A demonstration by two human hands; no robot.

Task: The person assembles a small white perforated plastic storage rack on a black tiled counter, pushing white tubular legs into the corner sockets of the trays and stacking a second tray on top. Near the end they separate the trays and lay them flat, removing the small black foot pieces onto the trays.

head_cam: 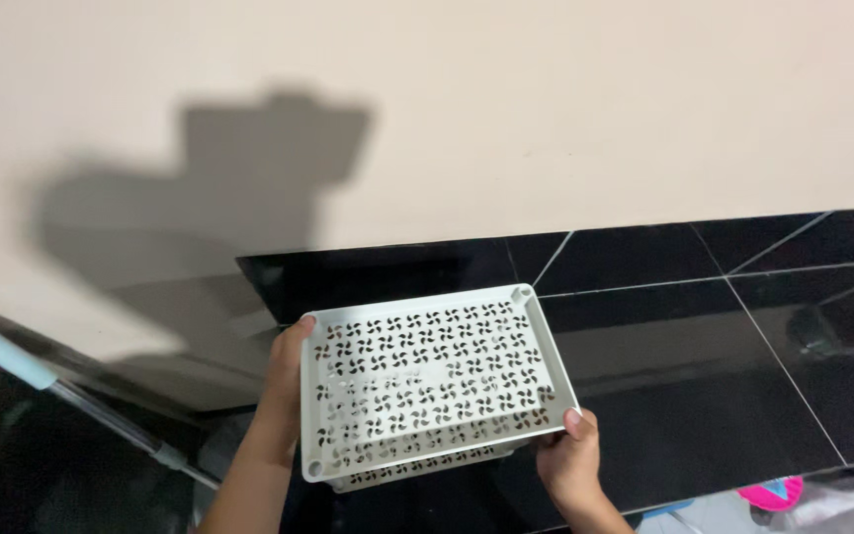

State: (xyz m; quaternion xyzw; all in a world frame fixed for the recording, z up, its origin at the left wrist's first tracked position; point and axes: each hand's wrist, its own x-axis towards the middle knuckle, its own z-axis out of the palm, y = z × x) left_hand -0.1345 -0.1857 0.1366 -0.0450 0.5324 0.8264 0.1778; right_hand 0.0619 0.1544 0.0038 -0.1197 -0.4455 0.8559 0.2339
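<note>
A white rectangular plastic tray [427,376] with a pinwheel-patterned perforated bottom is held level over a black tiled counter [704,346]. My left hand [284,396] grips its left edge, thumb on the rim. My right hand [570,460] grips the near right corner, thumb on top. A second white layer shows just under the tray's near edge.
A beige wall [506,119] rises behind the counter and carries a dark shadow [219,198]. A pale blue pole [12,361] slants in at the left. Pink and blue objects [773,491] lie low at the bottom right, below the counter's edge.
</note>
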